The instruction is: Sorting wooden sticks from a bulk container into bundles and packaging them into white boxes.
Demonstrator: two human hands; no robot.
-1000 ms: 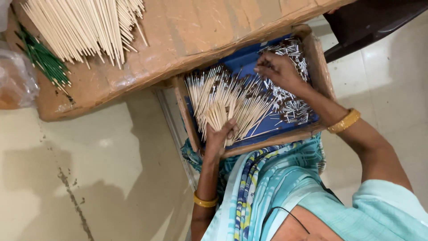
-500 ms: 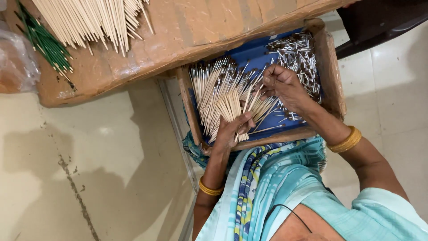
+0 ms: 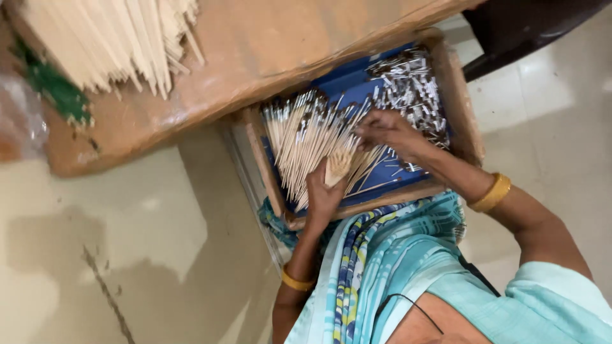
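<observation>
**Wooden tray of thin sticks, two hands at work**

Hidden or unclear: We cannot make out our left fingertips; they curl behind the bundle of sticks that they hold. Our right fingers are blurred, so what they pinch stays uncertain. The far edge of the wooden tray slips under the low table, and the pile of bare sticks on that table is cut off by the top edge. The green item beside it is too blurred to identify, as is the clear plastic bag at the left edge.

Hands: Our left hand is closed around the lower ends of the bundle, which stands tilted over the tray's near side. Our right hand lies palm down over the middle of the tray, fingers drawn together and touching the fanned dark-tipped sticks. Each wrist carries a gold bangle.

Tray contents: The dark-tipped sticks fill the left half on a blue lining; a heap of small dark-and-white pieces fills the far right corner.

Surface and room: The tray rests on our lap, over a teal patterned garment. The floor is pale glossy tile. A dark piece of furniture sits at the upper right.
</observation>
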